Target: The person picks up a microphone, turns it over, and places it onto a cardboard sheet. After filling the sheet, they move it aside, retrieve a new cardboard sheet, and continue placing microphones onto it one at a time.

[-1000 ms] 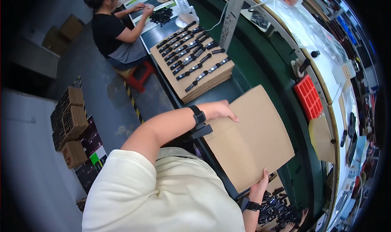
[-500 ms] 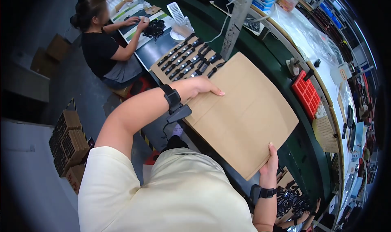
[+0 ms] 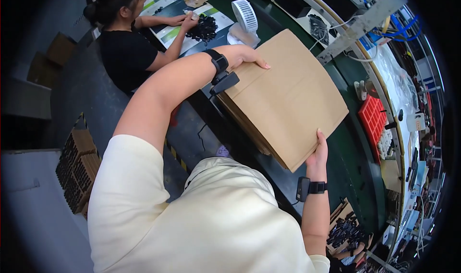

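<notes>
Gripping cardboard sheet [image 3: 288,95]: left hand [image 3: 245,57] clamped on far corner, right hand [image 3: 317,155] near corner.

Plain brown cardboard sheet [image 3: 288,95]; dark green surface [image 3: 353,153]; red tray [image 3: 373,122]; white fan [image 3: 245,16] with a slatted grille.
</notes>
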### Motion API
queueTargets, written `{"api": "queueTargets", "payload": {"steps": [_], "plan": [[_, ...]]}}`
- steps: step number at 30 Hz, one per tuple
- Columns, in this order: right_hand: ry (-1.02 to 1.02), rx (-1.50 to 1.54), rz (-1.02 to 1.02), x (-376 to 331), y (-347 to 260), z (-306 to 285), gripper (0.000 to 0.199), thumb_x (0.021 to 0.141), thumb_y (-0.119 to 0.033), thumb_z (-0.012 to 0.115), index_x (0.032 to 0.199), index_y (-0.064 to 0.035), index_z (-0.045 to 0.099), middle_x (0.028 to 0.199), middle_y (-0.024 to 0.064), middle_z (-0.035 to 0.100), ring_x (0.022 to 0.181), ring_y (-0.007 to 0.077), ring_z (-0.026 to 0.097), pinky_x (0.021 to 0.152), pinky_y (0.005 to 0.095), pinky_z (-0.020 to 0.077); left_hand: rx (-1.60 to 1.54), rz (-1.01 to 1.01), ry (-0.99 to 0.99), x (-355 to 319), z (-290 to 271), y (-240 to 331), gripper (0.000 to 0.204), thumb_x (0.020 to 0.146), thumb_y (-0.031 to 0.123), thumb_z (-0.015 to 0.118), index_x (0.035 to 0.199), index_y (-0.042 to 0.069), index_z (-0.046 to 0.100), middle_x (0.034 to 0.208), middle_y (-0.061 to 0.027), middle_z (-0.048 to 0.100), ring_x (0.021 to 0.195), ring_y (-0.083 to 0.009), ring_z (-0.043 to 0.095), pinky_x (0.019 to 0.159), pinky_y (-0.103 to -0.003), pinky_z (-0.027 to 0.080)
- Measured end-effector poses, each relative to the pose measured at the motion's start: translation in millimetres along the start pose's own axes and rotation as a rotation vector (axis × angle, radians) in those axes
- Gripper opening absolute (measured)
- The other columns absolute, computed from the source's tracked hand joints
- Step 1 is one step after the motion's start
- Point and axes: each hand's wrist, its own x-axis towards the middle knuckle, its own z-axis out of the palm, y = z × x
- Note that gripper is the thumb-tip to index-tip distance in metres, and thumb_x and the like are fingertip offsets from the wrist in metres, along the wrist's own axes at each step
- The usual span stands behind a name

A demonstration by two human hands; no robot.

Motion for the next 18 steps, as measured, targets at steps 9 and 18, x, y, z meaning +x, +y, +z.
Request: {"api": "queueTargets", "payload": {"steps": [9,18], "plan": [[0.046,-0.006,-0.007,29.5,33.9,32.3,0.041,0.095,-0.023,0.057,0.128,-0.0009,0.049,0.125,0.0144,0.059,0.114,0.0293,0.058,0.097,0.0419,0.0483,0.044,-0.004,-0.020,30.0,-50.6,-11.1,0.060,0.074,0.018,0.082,0.128,0.007,0.058,0.119,-0.0142,0.065,0.107,-0.0274,0.063,0.090,-0.043,0.049],[0.091,-0.035,-0.003,39.8,50.3,28.8,0.041,0.095,-0.024,0.056,0.128,-0.0008,0.051,0.126,0.0141,0.060,0.115,0.0294,0.058,0.098,0.0434,0.0478,0.043,0.026,-0.006,37.6,-54.3,-21.4,0.064,0.070,0.019,0.086,0.124,-0.003,0.058,0.116,-0.0196,0.065,0.102,-0.0304,0.065,0.088,-0.043,0.049]]}}
